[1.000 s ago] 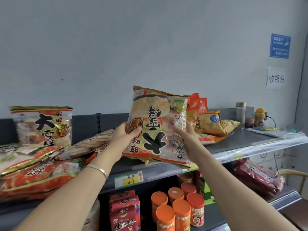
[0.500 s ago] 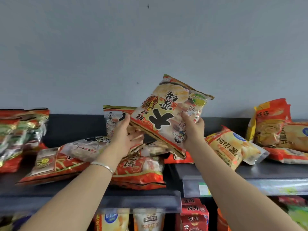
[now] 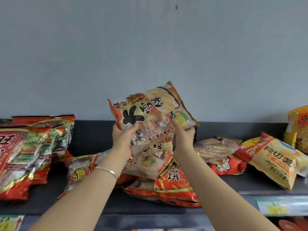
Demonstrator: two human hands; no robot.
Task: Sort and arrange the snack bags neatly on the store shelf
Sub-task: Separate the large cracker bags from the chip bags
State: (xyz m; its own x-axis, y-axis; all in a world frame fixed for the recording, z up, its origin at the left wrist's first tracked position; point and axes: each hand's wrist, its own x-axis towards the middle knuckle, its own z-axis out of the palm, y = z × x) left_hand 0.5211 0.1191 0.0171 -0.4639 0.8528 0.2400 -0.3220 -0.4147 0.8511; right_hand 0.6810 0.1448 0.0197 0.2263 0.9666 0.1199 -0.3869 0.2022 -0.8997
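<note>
My left hand (image 3: 122, 138) and right hand (image 3: 182, 139) grip one tilted bag (image 3: 150, 112); the pile (image 3: 173, 179) on the shelf (image 3: 100, 204) lies jumbled, so most sorting looks undone.

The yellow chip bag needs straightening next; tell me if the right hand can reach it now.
Probably not yet: the right hand grips the rice cracker bag. The path looks free; the yellow chip bag lies uncovered on the shelf to its right.

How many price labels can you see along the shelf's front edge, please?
2: one price label at the far left of the shelf, another at the right. Others may be hidden behind the arms.
</note>
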